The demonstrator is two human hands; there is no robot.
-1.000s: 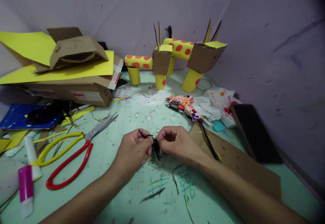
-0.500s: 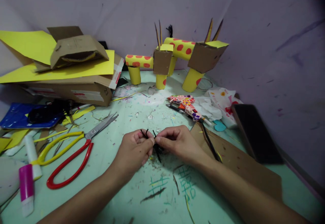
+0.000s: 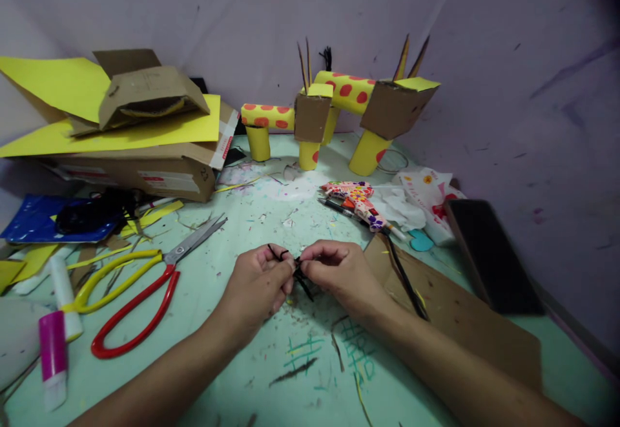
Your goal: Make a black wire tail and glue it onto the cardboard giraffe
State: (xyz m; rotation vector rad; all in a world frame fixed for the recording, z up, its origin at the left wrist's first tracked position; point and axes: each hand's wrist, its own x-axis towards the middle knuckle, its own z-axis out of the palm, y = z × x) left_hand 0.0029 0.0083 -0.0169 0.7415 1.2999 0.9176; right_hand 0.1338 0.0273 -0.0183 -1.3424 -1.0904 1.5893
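My left hand [image 3: 256,285] and my right hand [image 3: 339,270] meet over the pale green table [image 3: 232,349], both pinching a small bundle of black strands [image 3: 299,275] between fingertips. Short black ends stick up above my left fingers and a tail hangs down between the hands. Big scissors [image 3: 140,285] with one yellow and one red handle lie to the left of my left hand. A brown cardboard sheet [image 3: 460,311] lies under my right forearm.
At the back stand two yellow cardboard-tube animals with red spots [image 3: 339,110]. A cardboard box with yellow paper [image 3: 130,136] fills the back left. A glue stick [image 3: 53,349] lies front left, a patterned glue gun [image 3: 356,201] and a dark phone [image 3: 489,252] to the right.
The fingertips have shifted slightly on the black strands, pulling them a little to the right. The hands stay in the same place on the table.
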